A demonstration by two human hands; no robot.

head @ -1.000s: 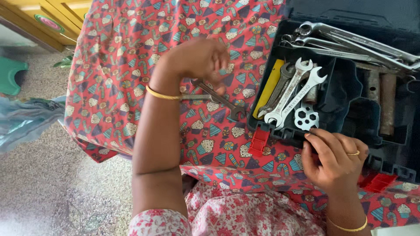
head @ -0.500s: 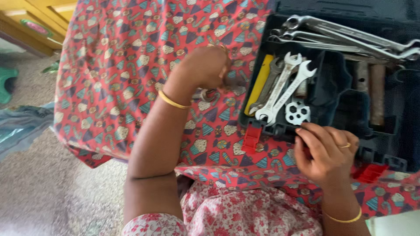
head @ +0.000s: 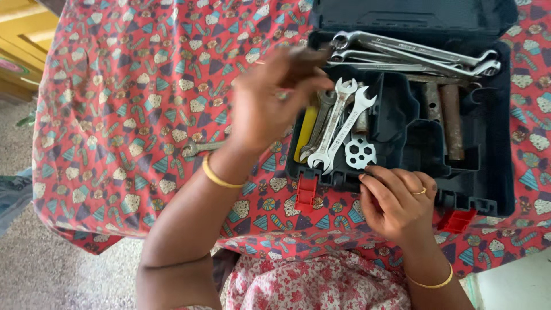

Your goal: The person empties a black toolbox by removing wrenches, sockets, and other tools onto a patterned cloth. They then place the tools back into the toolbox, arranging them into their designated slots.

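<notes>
Spanners (head: 338, 123) lie in a bunch in the left pocket of a dark blue tool case (head: 493, 172), at about 1 o'clock in the picture. Beside them is a yellow tool (head: 305, 133), and a flat metal disc with holes (head: 360, 154) sits at their lower end. Long shiny spanners (head: 413, 54) lie across the top of the case, and two rusty bars (head: 445, 117) rest at 2 o'clock.

The left hand (head: 275, 97) hangs over the case's left edge, at 12 o'clock. It is blurry, with fingers bent, and I cannot tell if it holds anything. One more spanner (head: 201, 148) lies on the cloth at 9 o'clock from that wrist.

The right hand (head: 396, 201) rests on the near rim of the case at 4 o'clock, fingers curled over the edge and holding it. Red clasps (head: 307, 189) stick out from the rim.

Under it all is a red tablecloth (head: 126, 103) with little cupcakes and candy canes. Speckled grey floor (head: 46, 270) shows at 8 o'clock, and yellow wooden furniture (head: 20, 40) at 10 o'clock.
</notes>
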